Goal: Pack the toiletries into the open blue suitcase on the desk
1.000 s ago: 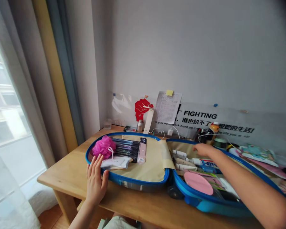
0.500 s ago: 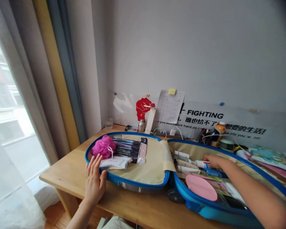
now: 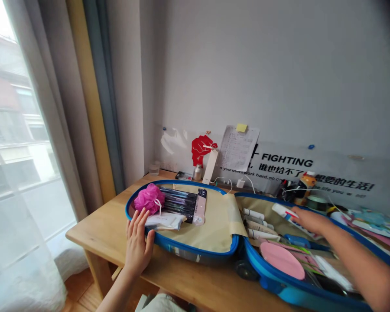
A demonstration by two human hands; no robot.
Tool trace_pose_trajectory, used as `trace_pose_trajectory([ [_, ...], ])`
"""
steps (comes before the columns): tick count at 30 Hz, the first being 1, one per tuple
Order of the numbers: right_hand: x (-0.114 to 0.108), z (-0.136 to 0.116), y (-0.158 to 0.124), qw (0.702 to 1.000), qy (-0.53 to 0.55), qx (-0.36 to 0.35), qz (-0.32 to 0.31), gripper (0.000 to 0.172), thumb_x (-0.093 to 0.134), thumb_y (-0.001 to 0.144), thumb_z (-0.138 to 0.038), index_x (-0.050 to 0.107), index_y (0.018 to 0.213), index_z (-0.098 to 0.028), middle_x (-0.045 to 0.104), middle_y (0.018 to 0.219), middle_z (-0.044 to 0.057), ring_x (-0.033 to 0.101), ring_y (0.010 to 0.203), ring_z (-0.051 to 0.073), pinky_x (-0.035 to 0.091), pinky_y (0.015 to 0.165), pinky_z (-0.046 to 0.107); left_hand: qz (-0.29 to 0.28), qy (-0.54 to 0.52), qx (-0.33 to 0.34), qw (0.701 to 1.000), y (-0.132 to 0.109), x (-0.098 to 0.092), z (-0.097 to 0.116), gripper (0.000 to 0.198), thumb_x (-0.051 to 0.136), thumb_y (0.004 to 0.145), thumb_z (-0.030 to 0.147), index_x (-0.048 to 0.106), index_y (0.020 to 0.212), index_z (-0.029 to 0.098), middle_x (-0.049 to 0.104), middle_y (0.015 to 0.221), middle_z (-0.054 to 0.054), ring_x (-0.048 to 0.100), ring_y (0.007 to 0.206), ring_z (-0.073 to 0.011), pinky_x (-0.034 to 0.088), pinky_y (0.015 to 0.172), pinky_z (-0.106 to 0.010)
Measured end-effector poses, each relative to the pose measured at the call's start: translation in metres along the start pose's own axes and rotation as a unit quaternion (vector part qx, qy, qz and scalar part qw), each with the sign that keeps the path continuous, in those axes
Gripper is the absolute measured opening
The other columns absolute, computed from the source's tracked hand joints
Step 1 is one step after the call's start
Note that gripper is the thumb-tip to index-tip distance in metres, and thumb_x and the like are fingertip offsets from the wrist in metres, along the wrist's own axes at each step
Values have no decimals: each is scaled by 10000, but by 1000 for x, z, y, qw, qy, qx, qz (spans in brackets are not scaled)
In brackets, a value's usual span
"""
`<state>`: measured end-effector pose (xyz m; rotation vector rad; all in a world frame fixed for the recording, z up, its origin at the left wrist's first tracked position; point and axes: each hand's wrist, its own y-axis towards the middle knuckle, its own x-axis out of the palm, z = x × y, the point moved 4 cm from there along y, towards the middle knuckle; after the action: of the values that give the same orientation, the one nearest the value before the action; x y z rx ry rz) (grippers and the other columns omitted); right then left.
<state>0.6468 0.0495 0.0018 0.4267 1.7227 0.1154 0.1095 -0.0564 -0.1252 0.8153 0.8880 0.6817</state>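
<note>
A blue suitcase lies open on a wooden desk. My left hand rests flat with fingers spread on the rim of its left half, beside a white packet and a pink bath puff. My right hand is inside the right half, closed on a white toothpaste tube with blue and red print, lifted slightly above the contents. White tubes, a blue item and a pink round disc lie below it.
Dark toothbrush packs and a pink-white box lie in the left half. Against the wall stand a small bottle, cables, an orange-capped bottle and papers. Curtains and a window fill the left. Colourful papers lie at far right.
My right hand dipped among the tubes in the right half, closed on the toothpaste tube and lifted it. The left hand stayed on the rim. The view shifted left.
</note>
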Motion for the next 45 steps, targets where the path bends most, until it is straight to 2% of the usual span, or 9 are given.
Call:
trace_pose_trajectory([
  [4, -28, -44, 16, 998, -1, -44, -47, 134, 536, 868, -237, 664, 901, -215, 734, 964, 184, 666, 693, 201, 455, 634, 308, 5, -7, 0, 1000, 0, -1, 2, 498, 382, 994, 334, 379, 1481, 229, 514, 1453, -120, 311, 1460, -270, 201, 1202, -529],
  [7, -30, -103, 13, 993, 15, -93, -73, 349, 484, 895, -349, 615, 1186, -207, 717, 1110, 146, 684, 793, 227, 479, 633, 304, 6, -9, -1, 1000, 1, -1, 3, 494, 388, 992, 333, 388, 1474, 226, 553, 1411, -116, 310, 1460, -266, 193, 1205, -523],
  [10, -12, -179, -6, 977, 27, -169, -127, 388, 463, 909, -405, 601, 1239, -254, 730, 1073, 63, 678, 782, 193, 492, 642, 278, 3, -7, -4, 1000, 0, 0, 2, 495, 390, 990, 327, 392, 1471, 213, 549, 1417, -123, 312, 1460, -267, 197, 1204, -520],
  [14, 22, -276, -39, 943, 19, -275, -187, 319, 539, 900, -374, 646, 1184, -273, 720, 1132, 20, 668, 989, 180, 492, 832, 266, 1, -2, -4, 1000, 0, 0, 2, 498, 390, 987, 326, 398, 1470, 208, 517, 1456, -129, 333, 1450, -274, 205, 1200, -528],
  [17, 47, -328, -60, 921, -14, -319, -221, 296, 580, 906, -362, 652, 1158, -225, 689, 1190, 57, 638, 1070, 195, 493, 915, 327, -3, -2, -6, 1000, 1, 0, 2, 505, 394, 985, 323, 388, 1477, 209, 507, 1465, -131, 336, 1449, -278, 213, 1196, -538],
  [20, 67, -360, -75, 907, -55, -337, -247, 333, 590, 921, -409, 630, 1157, -178, 656, 1191, 79, 628, 1063, 195, 513, 939, 415, -1, -7, -6, 1000, 1, 0, 3, 509, 400, 984, 313, 379, 1483, 215, 508, 1465, -127, 332, 1452, -273, 218, 1195, -534],
  [26, 89, -387, -92, 894, -99, -345, -267, 372, 577, 935, -412, 589, 1222, -177, 617, 1238, 84, 620, 1075, 197, 535, 927, 431, -1, -8, -5, 1000, 2, -1, 3, 501, 404, 986, 318, 387, 1476, 211, 511, 1462, -129, 329, 1453, -273, 206, 1196, -530],
  [34, 99, -385, -101, 871, -101, -376, -301, 351, 575, 935, -420, 605, 1196, -188, 627, 1219, 77, 624, 1061, 188, 538, 920, 413, -4, -10, -8, 1000, 1, -1, 4, 490, 403, 988, 317, 395, 1466, 210, 503, 1470, -123, 318, 1458, -267, 203, 1197, -530],
  [45, 109, -385, -103, 895, -64, -361, -254, 378, 588, 927, -410, 590, 1229, -183, 587, 1300, 92, 592, 1142, 217, 512, 970, 458, -2, -4, -7, 1000, 2, -1, 5, 497, 397, 987, 321, 392, 1470, 205, 521, 1453, -128, 324, 1455, -274, 207, 1197, -533],
])
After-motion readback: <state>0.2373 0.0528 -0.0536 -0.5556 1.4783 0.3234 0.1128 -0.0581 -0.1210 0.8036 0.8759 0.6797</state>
